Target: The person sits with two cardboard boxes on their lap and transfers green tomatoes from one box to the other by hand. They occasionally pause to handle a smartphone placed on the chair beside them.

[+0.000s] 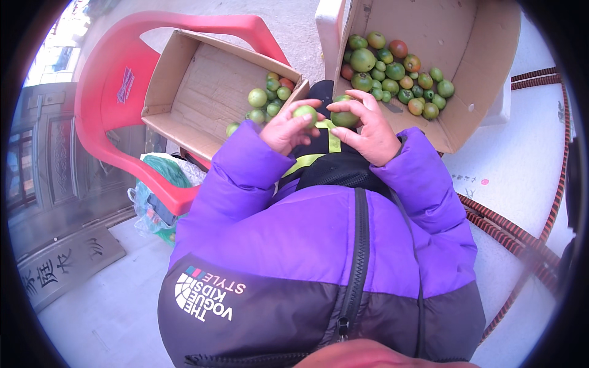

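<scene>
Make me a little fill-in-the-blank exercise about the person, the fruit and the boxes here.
1. The left hand holds a tomato and the right hand another, both coloured ____.
2. The emptier box stands on the picture's ____ side.
3. That box and the fuller box are both made of brown ____.
4. The jacket has sleeves coloured ____.

Missing words: green; left; cardboard; purple.

From afar I see tomatoes (396, 71) in the right box (488, 67) and the left box (205, 76), set on a chair (98, 98).
</scene>
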Demonstrator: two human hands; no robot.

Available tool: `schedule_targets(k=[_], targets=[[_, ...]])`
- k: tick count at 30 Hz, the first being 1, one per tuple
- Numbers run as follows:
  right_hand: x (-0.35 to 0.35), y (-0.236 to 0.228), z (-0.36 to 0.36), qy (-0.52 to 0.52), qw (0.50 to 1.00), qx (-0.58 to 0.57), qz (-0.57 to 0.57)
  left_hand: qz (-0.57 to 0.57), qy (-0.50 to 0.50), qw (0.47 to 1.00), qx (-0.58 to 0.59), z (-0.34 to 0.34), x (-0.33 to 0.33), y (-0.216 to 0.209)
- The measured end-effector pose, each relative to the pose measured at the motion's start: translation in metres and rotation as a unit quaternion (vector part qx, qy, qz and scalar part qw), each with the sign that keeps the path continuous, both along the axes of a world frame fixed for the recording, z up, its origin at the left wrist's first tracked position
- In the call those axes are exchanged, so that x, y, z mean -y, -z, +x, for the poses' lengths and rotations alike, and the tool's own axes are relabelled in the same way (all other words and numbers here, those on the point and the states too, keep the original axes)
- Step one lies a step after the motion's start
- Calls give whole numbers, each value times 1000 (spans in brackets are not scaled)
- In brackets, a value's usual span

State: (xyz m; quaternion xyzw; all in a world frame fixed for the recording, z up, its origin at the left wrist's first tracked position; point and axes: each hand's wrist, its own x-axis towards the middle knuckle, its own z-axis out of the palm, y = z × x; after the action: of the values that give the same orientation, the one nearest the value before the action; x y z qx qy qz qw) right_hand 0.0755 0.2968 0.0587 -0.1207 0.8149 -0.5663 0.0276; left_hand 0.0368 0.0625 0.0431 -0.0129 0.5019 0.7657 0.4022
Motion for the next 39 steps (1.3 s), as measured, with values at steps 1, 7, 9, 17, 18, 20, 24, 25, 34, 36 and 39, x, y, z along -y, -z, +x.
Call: schedule_targets(k=[1, 7, 9, 17, 18, 20, 24, 25, 34, 36, 39], targets=[[-3, 2, 0, 4, 1000, -4, 14, -24, -72, 997, -18, -5, 4, 4], [-6, 10, -1, 35, 999, -20, 11, -136, -409, 901, 43, -43, 25, 16], [-2, 9, 1, 34, 999, 3, -2, -113, -324, 939, 12, -35, 17, 15], [8, 9, 1, 12, 1000, -25, -11, 85, 18, 992, 93, 3, -24, 14], [4, 13, -2, 13, 999, -31, -21, 67, 8, 994, 90, -2, -18, 16], [-10, 26, -7, 45, 997, -5, -65, 25, -11, 996, 84, -12, 1, 22], [-51, 64, -37, 173, 964, 65, 193, -47, -267, 958, 93, -40, 51, 39], [-59, 73, -45, 180, 951, 73, 242, -81, -321, 938, 104, -49, 62, 43], [-65, 131, -93, 171, 874, 223, 395, -188, -443, 876, 42, -40, 66, 59], [-67, 136, -92, 170, 876, 209, 400, -196, -423, 884, 32, -36, 54, 57], [-73, 137, -88, 167, 883, 206, 387, -193, -436, 878, 40, -35, 45, 53]])
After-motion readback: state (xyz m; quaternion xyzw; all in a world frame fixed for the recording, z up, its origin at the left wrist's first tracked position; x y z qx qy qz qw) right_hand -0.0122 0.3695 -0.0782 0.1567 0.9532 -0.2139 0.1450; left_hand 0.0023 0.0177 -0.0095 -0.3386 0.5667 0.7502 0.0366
